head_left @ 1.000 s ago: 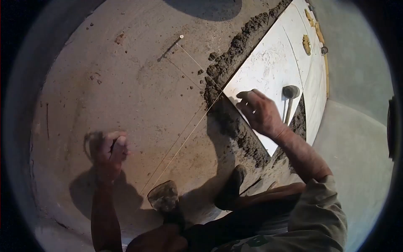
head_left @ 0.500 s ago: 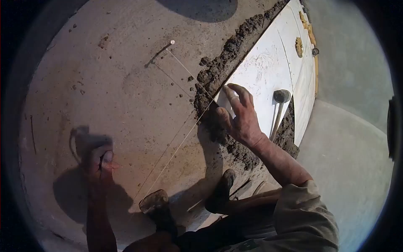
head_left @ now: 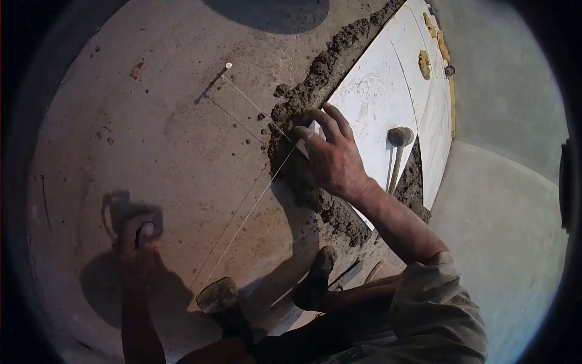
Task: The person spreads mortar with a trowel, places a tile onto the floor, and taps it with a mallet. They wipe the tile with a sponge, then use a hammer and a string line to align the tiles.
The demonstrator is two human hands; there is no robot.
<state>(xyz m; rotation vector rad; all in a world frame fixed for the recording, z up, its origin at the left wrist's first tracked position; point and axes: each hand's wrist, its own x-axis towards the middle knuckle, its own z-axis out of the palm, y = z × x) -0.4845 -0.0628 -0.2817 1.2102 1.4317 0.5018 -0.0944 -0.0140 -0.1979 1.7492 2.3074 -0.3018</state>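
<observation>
My right hand (head_left: 339, 161) reaches over the corner of a white tile (head_left: 379, 91), its fingers bent and spread apart. The thumb and fingertips are right at the tile's corner, where a thin taut string (head_left: 247, 213) bends. Dark wet mortar (head_left: 303, 100) lies along the tile's edge and under its corner. Off to the left, in shadow, my left hand (head_left: 140, 242) is closed with the thumb on top; a dark sliver shows beside the thumb, and I cannot tell what it holds.
A mallet (head_left: 400, 137) lies on the tile, its handle towards me. The string runs to a nail-like stake (head_left: 228, 65) in the concrete floor (head_left: 163, 121). My shoes (head_left: 218, 294) are near the string's lower end. A grey wall (head_left: 497, 194) rises at the right.
My right hand has shifted slightly left over the tile's corner, its fingers bending more over the edge. My left hand stays closed. The whole view has shifted a little.
</observation>
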